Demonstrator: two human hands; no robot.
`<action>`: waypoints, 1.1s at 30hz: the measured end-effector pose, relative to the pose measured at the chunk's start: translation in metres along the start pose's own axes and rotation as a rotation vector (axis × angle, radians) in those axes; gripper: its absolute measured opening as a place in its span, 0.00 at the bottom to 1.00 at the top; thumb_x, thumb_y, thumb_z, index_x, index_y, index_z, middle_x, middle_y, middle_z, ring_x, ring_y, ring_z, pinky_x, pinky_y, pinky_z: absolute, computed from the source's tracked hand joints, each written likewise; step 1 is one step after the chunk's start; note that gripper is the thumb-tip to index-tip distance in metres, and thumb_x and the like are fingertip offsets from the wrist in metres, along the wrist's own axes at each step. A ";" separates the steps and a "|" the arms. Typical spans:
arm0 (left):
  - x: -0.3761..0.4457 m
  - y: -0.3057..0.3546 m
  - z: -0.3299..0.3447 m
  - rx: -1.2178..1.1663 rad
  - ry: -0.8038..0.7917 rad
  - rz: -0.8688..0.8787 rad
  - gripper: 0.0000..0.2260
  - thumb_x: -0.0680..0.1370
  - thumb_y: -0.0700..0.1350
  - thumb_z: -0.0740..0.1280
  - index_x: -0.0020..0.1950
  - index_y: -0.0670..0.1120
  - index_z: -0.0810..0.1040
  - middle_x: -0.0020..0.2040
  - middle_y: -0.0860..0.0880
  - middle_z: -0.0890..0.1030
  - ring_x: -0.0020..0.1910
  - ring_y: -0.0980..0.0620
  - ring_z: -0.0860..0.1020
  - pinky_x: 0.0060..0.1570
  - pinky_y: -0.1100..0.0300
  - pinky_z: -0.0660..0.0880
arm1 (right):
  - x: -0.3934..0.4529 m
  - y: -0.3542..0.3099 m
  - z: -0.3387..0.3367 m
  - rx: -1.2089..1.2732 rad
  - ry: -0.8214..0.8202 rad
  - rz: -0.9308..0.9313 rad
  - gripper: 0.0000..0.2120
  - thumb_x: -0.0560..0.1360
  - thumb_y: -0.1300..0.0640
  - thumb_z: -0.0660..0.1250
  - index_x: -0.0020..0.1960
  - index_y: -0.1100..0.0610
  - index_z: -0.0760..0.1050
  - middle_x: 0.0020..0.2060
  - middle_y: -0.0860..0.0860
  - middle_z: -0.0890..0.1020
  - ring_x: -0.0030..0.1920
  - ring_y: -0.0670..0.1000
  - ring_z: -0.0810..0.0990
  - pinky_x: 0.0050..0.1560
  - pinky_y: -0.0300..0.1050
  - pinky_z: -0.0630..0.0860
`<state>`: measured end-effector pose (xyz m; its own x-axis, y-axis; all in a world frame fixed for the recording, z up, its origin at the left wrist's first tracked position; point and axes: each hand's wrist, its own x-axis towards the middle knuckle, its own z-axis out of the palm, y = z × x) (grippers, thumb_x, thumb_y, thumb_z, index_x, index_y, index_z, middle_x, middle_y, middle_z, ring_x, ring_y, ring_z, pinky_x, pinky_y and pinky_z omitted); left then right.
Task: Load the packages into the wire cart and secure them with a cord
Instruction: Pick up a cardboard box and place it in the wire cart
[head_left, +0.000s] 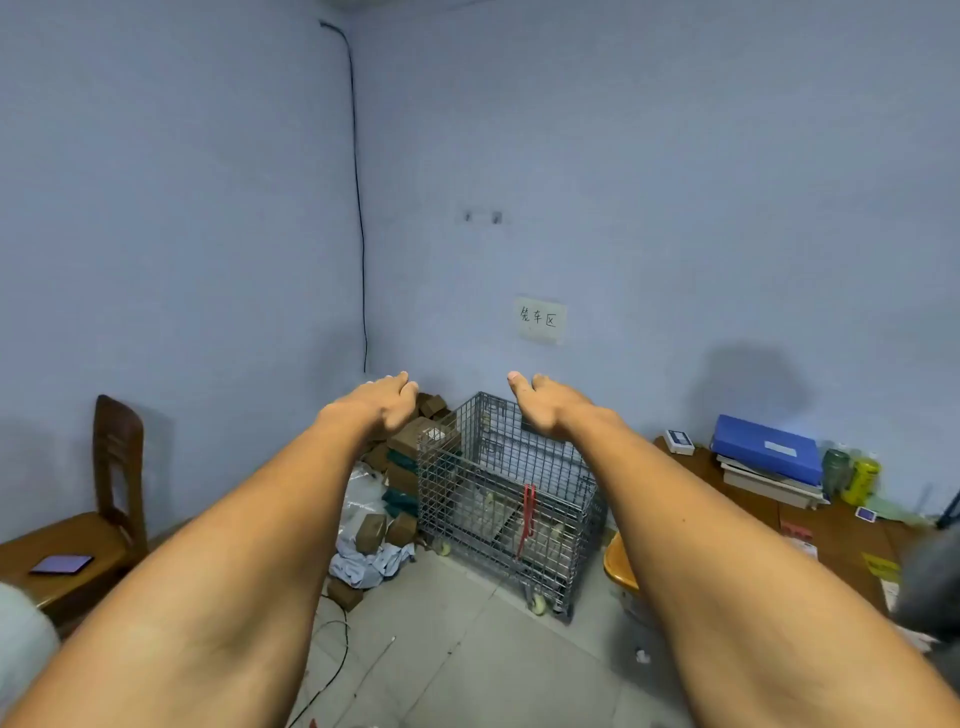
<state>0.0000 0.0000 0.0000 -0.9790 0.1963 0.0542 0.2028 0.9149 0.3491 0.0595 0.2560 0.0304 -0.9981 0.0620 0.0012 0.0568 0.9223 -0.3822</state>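
Observation:
A grey wire cart (498, 499) on small wheels stands in the room's corner with no package visible inside. A red cord (528, 512) hangs over its front wall. Brown and green packages (402, 457) are piled on the floor against the cart's left side, with two more boxes (371, 532) lower down on crumpled wrapping. Both my arms stretch forward at chest height. My left hand (384, 402) hovers in front of the pile, fingers bent downward, holding nothing. My right hand (540, 402) hovers in front of the cart's back rim, also holding nothing.
A wooden chair (111, 499) with a phone (61, 564) on its seat stands at the left. At the right is a wooden desk (831, 530) with a blue binder (766, 454), books and bottles. Loose cables (332, 654) lie on the tiled floor.

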 end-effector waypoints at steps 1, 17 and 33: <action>0.008 -0.001 0.002 0.006 0.010 -0.009 0.30 0.84 0.57 0.41 0.84 0.46 0.52 0.84 0.43 0.55 0.82 0.42 0.56 0.79 0.42 0.56 | 0.009 0.001 0.001 -0.007 0.004 -0.001 0.39 0.83 0.33 0.39 0.84 0.58 0.52 0.83 0.56 0.55 0.82 0.59 0.57 0.81 0.59 0.55; 0.195 -0.011 0.022 0.057 0.009 -0.119 0.31 0.83 0.62 0.40 0.85 0.52 0.48 0.85 0.48 0.51 0.84 0.47 0.50 0.81 0.43 0.51 | 0.216 0.035 0.009 -0.113 0.002 -0.075 0.36 0.84 0.36 0.41 0.84 0.59 0.53 0.83 0.57 0.55 0.83 0.57 0.55 0.81 0.56 0.53; 0.404 -0.087 0.017 0.099 -0.002 -0.109 0.28 0.85 0.59 0.40 0.84 0.52 0.52 0.85 0.49 0.54 0.83 0.47 0.54 0.80 0.44 0.55 | 0.436 -0.006 0.045 -0.093 -0.067 -0.031 0.36 0.85 0.36 0.42 0.84 0.57 0.51 0.84 0.56 0.53 0.83 0.58 0.55 0.81 0.58 0.53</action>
<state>-0.4126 0.0053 -0.0241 -0.9953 0.0945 0.0189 0.0962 0.9610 0.2592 -0.3772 0.2603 -0.0082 -0.9986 0.0104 -0.0515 0.0252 0.9551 -0.2953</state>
